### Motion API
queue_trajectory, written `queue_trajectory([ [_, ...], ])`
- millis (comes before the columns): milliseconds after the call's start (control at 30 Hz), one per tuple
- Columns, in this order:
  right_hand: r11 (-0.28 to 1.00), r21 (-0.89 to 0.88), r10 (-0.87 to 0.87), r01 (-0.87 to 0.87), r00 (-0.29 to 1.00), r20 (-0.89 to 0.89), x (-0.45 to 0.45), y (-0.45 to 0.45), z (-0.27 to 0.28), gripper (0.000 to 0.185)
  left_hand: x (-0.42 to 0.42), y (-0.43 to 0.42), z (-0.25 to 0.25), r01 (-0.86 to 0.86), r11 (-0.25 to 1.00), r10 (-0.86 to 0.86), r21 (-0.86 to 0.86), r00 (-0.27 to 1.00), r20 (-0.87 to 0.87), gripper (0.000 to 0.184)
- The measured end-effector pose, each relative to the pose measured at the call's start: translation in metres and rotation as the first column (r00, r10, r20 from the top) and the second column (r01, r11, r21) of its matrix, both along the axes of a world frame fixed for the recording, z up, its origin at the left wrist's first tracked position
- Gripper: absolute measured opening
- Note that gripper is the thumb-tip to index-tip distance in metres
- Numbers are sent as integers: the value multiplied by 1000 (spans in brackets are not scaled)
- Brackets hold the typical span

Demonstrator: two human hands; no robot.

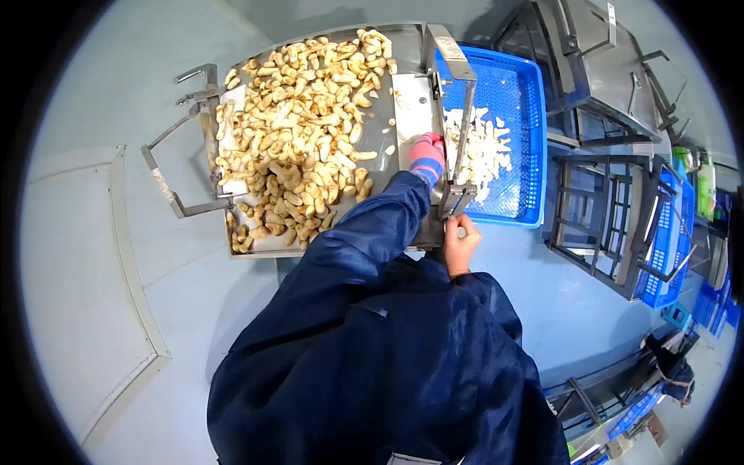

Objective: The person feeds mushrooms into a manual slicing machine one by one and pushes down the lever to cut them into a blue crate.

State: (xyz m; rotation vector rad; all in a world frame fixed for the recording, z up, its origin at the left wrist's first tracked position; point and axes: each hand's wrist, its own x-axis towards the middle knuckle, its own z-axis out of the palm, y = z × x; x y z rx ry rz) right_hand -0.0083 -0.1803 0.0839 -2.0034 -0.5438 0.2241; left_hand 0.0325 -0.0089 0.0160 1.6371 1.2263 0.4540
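Note:
My left hand [427, 155], in a pink and blue striped glove, is closed at the cutting edge of a metal frame, beside a white board [415, 101]. What its fingers hold is hidden. My bare right hand [460, 242] is wrapped round a handle [461, 232] at the near end of the metal slicer [457, 199]. A heap of pale brown mushroom-like pieces [302, 139] covers the metal tray [372, 147] to the left. White cut pieces [484, 151] lie in a blue basket [529, 147] on the right, beyond the slicer.
Metal bracket arms [167, 182] stick out left of the tray. Steel tables [601, 70] and a metal rack [593, 209] stand on the right, with another blue basket [668, 240] beside the rack. A person in dark clothing [673, 368] is at the lower right.

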Motion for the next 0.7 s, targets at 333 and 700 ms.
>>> queue_trajectory([
  [333, 1000, -12, 18, -18, 1000, -18, 3, -2, 2, 21, -86, 108, 19, 507, 779, -82, 369, 665, -742, 20],
  [700, 999, -23, 23, -25, 996, -88, 2, -2, 7, 24, -45, 67, 7, 168, 901, 3, -400, 919, 395, 26],
])
